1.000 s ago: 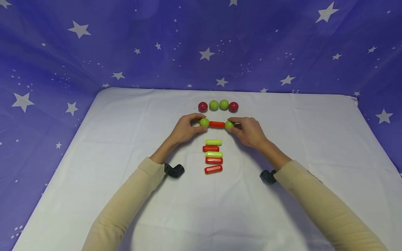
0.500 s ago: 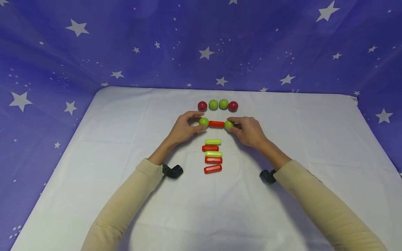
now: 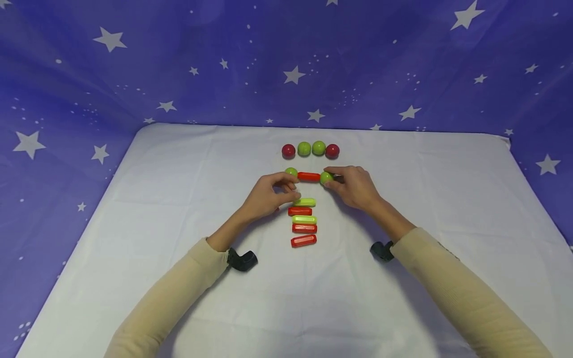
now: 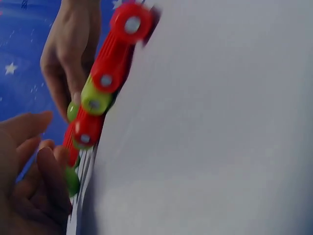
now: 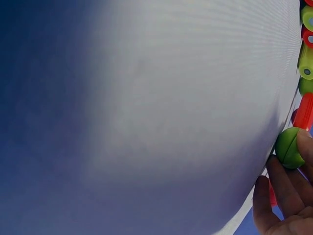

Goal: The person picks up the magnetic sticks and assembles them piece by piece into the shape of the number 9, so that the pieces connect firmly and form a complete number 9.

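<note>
A red rod [image 3: 309, 177] lies between two green balls, making a dumbbell shape. My right hand [image 3: 355, 188] pinches the right-hand green ball [image 5: 289, 148] between thumb and fingers. The left-hand green ball [image 3: 291, 171] is partly covered by my left hand [image 3: 264, 198], which holds nothing. Its fingers are loosely bent, and the thumb tip overlaps the left end of the nearest yellow-green rod [image 3: 306, 202] in the head view. Below that rod lie a red rod [image 3: 300, 211], another yellow-green rod [image 3: 304, 220] and two more red rods. Silvery discs show on the rod ends in the left wrist view.
Behind the dumbbell shape, a red ball [image 3: 288, 151], two green balls [image 3: 311, 148] and another red ball [image 3: 332, 151] stand in a row. A white cloth [image 3: 201, 164] covers the table. A blue starry sheet [image 3: 250, 59] hangs around its back and sides.
My left hand has let go of the left-hand green ball and moved toward me, to the nearest yellow-green rod. The right hand stays on its ball.
</note>
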`<state>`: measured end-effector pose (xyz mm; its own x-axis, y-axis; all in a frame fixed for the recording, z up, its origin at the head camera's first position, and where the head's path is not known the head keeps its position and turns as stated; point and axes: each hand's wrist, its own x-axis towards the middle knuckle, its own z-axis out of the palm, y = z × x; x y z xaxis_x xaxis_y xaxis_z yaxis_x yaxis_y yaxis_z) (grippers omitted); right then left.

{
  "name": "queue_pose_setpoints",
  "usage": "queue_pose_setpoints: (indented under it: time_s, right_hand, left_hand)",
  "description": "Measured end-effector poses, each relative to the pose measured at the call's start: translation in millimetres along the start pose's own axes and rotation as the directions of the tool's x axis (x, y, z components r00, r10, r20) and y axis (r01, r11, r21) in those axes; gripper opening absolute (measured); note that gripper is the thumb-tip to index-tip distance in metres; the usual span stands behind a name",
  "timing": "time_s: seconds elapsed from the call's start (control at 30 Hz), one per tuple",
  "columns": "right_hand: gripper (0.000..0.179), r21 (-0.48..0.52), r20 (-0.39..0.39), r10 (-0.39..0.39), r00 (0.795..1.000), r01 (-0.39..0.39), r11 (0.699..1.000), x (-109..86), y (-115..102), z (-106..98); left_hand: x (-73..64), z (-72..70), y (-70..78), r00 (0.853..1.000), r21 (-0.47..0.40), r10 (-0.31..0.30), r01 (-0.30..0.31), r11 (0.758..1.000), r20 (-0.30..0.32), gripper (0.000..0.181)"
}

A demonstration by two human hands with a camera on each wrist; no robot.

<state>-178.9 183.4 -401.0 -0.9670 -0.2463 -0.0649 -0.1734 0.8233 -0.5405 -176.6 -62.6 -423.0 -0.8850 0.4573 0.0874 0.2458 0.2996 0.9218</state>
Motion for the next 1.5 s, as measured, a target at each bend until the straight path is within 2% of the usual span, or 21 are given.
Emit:
queue_pose_setpoints:
  time_s: [0.13, 0.2, 0.33, 0.53, 0.63, 0.8, 0.9, 1.0, 1.1, 1.23, 1.37, 1.5]
  right_hand:
    - [0.043, 0.001, -0.007, -0.013, 1.0, 0.013, 1.0, 0.0, 0, 0]
    - [0.043, 0.0, -0.012, -0.019, 1.0, 0.019, 1.0, 0.0, 1, 0]
    - [0.043, -0.004, -0.015, -0.023, 1.0, 0.023, 1.0, -0.1, 1, 0]
    - [0.043, 0.0, -0.019, -0.028, 0.999, 0.028, 1.0, -0.2, 1, 0]
    - [0.043, 0.007, -0.016, -0.021, 1.0, 0.021, 1.0, -0.8, 1, 0]
    - [0.043, 0.019, -0.013, -0.019, 1.0, 0.02, 1.0, -0.5, 0, 0]
    - [0.043, 0.024, -0.014, -0.02, 1.0, 0.02, 1.0, -0.3, 0, 0]
    - [0.043, 0.023, -0.015, -0.009, 1.0, 0.01, 1.0, -0.8, 1, 0]
    - [0.043, 0.018, -0.015, -0.001, 1.0, 0.001, 1.0, -0.9, 1, 0]
    - [0.043, 0.018, -0.013, 0.004, 1.0, -0.004, 1.0, -1.2, 2, 0]
    - [0.043, 0.017, -0.014, 0.004, 1.0, -0.004, 1.0, -1.2, 1, 1]
    - [0.042, 0.013, -0.016, 0.003, 1.0, -0.002, 1.0, -0.8, 0, 1]
  left_hand:
    - [-3.1, 6.8, 3.6, 0.997, 0.032, -0.043, 0.041, 0.999, 0.071, 0.031]
    - [-1.5, 10.3, -1.6, 0.995, 0.055, -0.049, 0.045, 0.997, 0.087, 0.029]
    - [-1.1, 13.5, -1.7, 0.994, 0.084, -0.057, 0.049, 0.995, 0.097, 0.025]
    - [-1.9, 12.1, -1.2, 0.99, 0.074, -0.073, 0.065, 0.995, 0.12, 0.023]
    - [-3.1, 5.1, -1.7, 0.984, 0.061, -0.086, 0.077, 0.995, 0.157, 0.023]
    - [-11.0, -17.5, -1.6, 0.97, 0.081, -0.135, 0.121, 0.989, 0.204, 0.022]
    - [-16.7, -29.3, -1.8, 0.964, 0.104, -0.176, 0.158, 0.982, 0.2, 0.022]
    - [-19.8, -34.7, -2.8, 0.963, 0.116, -0.191, 0.171, 0.978, 0.19, 0.021]
    - [-21.3, -35.6, -4.6, 0.967, 0.126, -0.179, 0.158, 0.979, 0.183, 0.023]
    - [-20.7, -32.6, -6.0, 0.974, 0.182, -0.128, 0.094, 0.979, 0.186, 0.03]
    - [-20.3, -30.1, -4.6, 0.976, 0.268, -0.079, 0.023, 0.963, 0.202, 0.034]
    - [-21.1, -29.8, -2.8, 0.976, 0.304, -0.072, 0.007, 0.953, 0.203, 0.035]
